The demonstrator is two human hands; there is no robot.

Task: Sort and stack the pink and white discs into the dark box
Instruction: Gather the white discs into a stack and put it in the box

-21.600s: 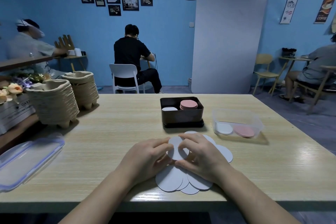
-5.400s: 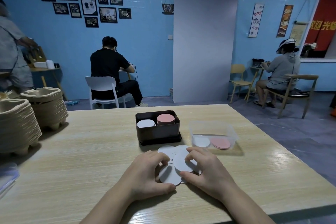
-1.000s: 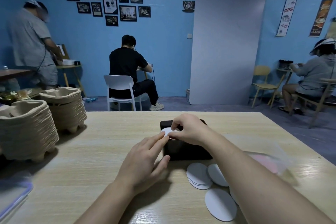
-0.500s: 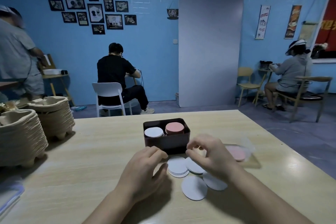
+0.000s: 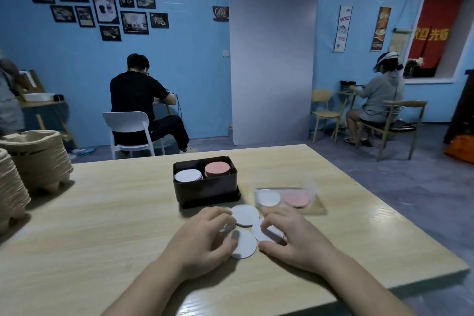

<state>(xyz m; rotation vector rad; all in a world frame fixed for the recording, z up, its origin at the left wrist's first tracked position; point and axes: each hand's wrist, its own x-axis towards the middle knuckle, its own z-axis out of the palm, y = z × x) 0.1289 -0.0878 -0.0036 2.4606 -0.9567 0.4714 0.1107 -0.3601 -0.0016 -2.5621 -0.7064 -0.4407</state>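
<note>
The dark box stands mid-table with a white stack on its left side and a pink stack on its right. Just in front of it several loose white discs lie overlapping on the wooden table. My left hand rests on the left side of that cluster, fingers curled over the discs with the thumb on the nearest one. My right hand touches the right-hand disc with bent fingertips. Parts of the discs are hidden under both hands.
A clear plastic tub right of the box holds one white and one pink disc. Stacks of pulp trays stand at the table's left. The table's right edge runs close beside my right arm. People sit at other tables behind.
Both hands have closed in on the loose white discs; the right hand came down from the air onto them, and the left hand moved right onto the pile.
</note>
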